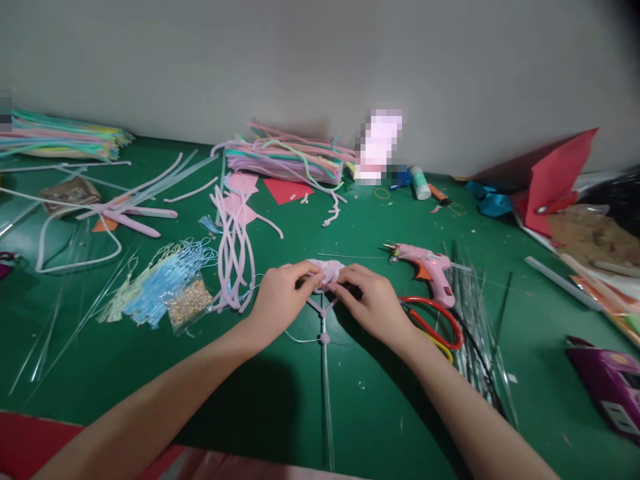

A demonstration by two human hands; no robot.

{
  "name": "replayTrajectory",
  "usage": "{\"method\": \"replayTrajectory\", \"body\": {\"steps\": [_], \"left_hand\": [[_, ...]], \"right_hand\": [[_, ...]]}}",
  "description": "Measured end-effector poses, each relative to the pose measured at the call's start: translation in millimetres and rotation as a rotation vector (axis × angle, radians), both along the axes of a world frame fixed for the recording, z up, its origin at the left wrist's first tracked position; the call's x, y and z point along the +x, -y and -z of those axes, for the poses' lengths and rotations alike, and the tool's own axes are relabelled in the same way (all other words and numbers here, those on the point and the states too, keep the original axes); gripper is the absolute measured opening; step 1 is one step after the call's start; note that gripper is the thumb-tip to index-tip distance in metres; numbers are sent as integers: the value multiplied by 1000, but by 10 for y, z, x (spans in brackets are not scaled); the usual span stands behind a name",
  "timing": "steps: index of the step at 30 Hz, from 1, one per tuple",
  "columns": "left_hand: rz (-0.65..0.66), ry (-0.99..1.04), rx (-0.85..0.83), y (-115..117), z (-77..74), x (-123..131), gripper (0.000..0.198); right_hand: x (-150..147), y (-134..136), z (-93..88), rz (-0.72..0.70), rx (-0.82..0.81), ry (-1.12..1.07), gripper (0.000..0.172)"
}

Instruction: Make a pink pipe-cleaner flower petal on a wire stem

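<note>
Both my hands pinch a small pale lilac pipe-cleaner piece (330, 271) above the green table. My left hand (284, 293) grips its left side, and my right hand (373, 300) its right, fingertips nearly meeting. Below it, thin lilac strands join a clear rod (327, 400) that runs toward me, with a small lilac knob (325, 339) partway along. Fingers cover part of the piece. Left of my left hand lie twisted lilac pipe cleaners (235, 257). A pink glue gun (427, 267) and red-handled scissors (440, 323) lie to the right of my right hand.
Blue and cream tassels (167, 280) lie left beside a bag of gold beads (190, 303). Pipe-cleaner bundles (285, 160) line the wall. Clear rods (475, 333) spread under the scissors. At far right is a purple device (607, 383); red card (555, 180) stands behind it.
</note>
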State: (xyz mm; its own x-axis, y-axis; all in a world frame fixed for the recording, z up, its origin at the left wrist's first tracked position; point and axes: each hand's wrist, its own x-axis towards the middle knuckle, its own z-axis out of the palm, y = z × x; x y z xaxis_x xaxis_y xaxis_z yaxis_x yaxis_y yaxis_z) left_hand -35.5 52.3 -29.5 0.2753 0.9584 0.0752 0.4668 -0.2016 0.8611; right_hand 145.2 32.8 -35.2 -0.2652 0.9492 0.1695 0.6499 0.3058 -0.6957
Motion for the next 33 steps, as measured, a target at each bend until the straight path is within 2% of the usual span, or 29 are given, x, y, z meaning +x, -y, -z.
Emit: {"method": "replayTrajectory", "body": {"steps": [4,8,15,23,29,33], "left_hand": [[30,2,71,-4,15,26,14],[94,80,13,-42,12,25,16],[58,222,-90,-86,34,25,15],[31,267,-71,-46,46,51,16],[3,156,-4,11,33,62,15],[61,9,60,24,-19,38,15]], "right_hand": [[-14,9,6,-7,22,71,12],[-25,23,20,-1,93,74,12],[-15,20,87,-41,168,132,12],[-25,7,72,-10,144,170,10],[-40,14,75,10,139,177,12],[-43,30,81,27,152,176,10]]}}
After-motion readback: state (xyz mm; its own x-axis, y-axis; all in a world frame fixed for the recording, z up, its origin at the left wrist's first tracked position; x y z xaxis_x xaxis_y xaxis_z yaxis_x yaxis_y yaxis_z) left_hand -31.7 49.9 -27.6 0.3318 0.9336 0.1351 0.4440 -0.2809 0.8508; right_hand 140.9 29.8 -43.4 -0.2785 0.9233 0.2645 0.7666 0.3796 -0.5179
